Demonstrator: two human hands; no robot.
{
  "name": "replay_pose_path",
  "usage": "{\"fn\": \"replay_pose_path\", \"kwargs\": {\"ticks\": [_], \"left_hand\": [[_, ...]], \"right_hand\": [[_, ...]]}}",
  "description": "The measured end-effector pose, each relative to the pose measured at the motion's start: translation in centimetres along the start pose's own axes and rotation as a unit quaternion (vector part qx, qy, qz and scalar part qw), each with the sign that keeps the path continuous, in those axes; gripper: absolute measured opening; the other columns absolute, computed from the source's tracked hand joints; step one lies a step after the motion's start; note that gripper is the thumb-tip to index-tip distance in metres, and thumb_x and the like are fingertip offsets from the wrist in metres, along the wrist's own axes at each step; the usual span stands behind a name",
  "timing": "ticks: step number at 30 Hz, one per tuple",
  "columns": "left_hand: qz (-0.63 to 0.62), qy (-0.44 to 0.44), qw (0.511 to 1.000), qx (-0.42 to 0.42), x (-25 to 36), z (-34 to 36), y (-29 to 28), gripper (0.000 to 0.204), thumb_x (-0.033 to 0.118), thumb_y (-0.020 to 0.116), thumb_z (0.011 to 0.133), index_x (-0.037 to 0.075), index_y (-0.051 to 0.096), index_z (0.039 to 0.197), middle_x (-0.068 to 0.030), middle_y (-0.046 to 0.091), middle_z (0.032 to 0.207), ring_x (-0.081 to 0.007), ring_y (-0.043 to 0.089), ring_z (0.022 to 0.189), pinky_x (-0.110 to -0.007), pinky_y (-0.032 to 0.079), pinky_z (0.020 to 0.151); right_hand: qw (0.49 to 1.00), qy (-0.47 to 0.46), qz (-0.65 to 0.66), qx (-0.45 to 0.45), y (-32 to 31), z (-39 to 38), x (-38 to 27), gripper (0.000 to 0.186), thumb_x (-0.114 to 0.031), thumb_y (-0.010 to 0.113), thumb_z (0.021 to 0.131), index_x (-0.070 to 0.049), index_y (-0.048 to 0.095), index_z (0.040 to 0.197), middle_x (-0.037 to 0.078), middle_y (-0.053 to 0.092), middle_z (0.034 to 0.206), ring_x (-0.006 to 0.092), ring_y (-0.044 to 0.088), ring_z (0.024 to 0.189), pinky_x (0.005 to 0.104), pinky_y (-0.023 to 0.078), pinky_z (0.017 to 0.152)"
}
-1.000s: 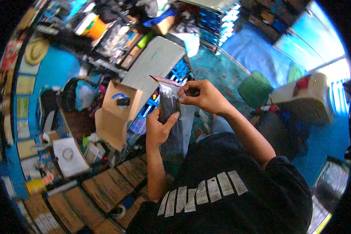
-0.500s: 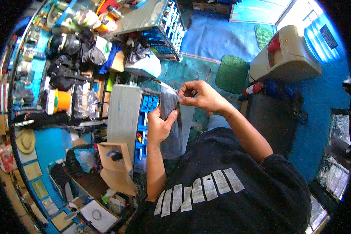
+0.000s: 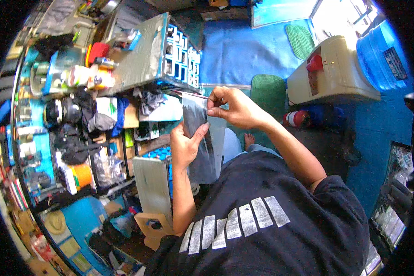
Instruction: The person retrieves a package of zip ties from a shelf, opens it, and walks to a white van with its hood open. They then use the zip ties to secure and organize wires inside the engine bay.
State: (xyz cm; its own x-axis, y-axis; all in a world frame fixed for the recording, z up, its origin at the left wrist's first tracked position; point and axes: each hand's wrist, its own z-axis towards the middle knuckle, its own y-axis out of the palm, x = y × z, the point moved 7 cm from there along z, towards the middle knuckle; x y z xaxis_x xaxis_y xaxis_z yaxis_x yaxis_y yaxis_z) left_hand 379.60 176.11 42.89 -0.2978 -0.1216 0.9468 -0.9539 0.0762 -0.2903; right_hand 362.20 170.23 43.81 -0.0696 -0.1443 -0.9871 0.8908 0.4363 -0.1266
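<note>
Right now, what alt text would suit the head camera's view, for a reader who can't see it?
A person's left hand holds a clear plastic bag with something dark inside, while the right hand pinches at its upper right edge. Beyond are two green mats and a beige water dispenser with a blue bottle.

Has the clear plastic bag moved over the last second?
Yes, apparently toward the nearer green mat: the plastic bag now appears closer to it, though the view also turned.

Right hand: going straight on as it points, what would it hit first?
Probably the clear plastic bag held in the left hand; the right hand seems to touch its upper part, though depth is unclear.
</note>
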Motion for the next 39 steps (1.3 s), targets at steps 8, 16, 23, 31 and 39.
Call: {"fn": "replay_pose_path", "kwargs": {"ticks": [8,16,23,31,39], "left_hand": [[0.101,0.070,0.987,-0.108,3.8,20.8,4.0,0.027,0.022,0.076,0.088,-0.004,0.070,0.093,-0.0111,0.072,0.078,-0.0142,0.064,0.069,-0.033,0.051,0.067],[0.012,0.075,0.929,-0.361,10.6,38.8,13.9,0.023,0.014,0.076,0.090,-0.001,0.070,0.105,-0.0049,0.074,0.091,-0.0103,0.065,0.081,-0.028,0.051,0.075],[0.018,0.124,0.874,-0.469,14.8,49.1,27.2,0.023,0.015,0.077,0.089,0.000,0.071,0.106,-0.0040,0.074,0.094,-0.0108,0.064,0.085,-0.029,0.050,0.079],[0.023,0.153,0.848,-0.507,22.0,57.8,41.9,0.021,0.013,0.076,0.090,0.001,0.072,0.106,-0.0023,0.073,0.091,-0.0087,0.062,0.083,-0.027,0.049,0.075],[0.035,0.137,0.842,-0.521,27.7,67.2,54.2,0.018,0.016,0.076,0.090,0.000,0.071,0.098,0.0020,0.068,0.080,-0.0060,0.056,0.072,-0.026,0.045,0.065]], "right_hand": [[0.990,0.024,-0.070,0.120,-12.2,10.5,3.7,0.016,-0.013,0.070,0.092,0.001,0.062,0.093,0.009,0.060,0.090,0.0200,0.057,0.084,0.0349,0.048,0.081],[0.954,0.069,-0.066,0.283,-27.0,14.5,5.1,0.030,-0.031,0.077,0.087,-0.012,0.073,0.110,0.006,0.058,0.087,0.0193,0.058,0.087,0.0348,0.047,0.077],[0.878,0.039,-0.049,0.475,-39.0,13.7,8.1,0.017,-0.022,0.078,0.086,-0.012,0.075,0.100,0.003,0.062,0.089,0.0152,0.059,0.086,0.0319,0.046,0.074],[0.838,0.039,-0.091,0.537,-56.2,14.5,8.2,0.012,-0.016,0.079,0.081,-0.009,0.073,0.090,0.007,0.064,0.088,0.0212,0.061,0.086,0.0364,0.048,0.076],[0.800,0.026,-0.226,0.556,-70.8,15.6,7.6,0.013,-0.013,0.079,0.080,-0.008,0.068,0.086,0.007,0.062,0.090,0.0275,0.058,0.093,0.0398,0.047,0.082]]}}
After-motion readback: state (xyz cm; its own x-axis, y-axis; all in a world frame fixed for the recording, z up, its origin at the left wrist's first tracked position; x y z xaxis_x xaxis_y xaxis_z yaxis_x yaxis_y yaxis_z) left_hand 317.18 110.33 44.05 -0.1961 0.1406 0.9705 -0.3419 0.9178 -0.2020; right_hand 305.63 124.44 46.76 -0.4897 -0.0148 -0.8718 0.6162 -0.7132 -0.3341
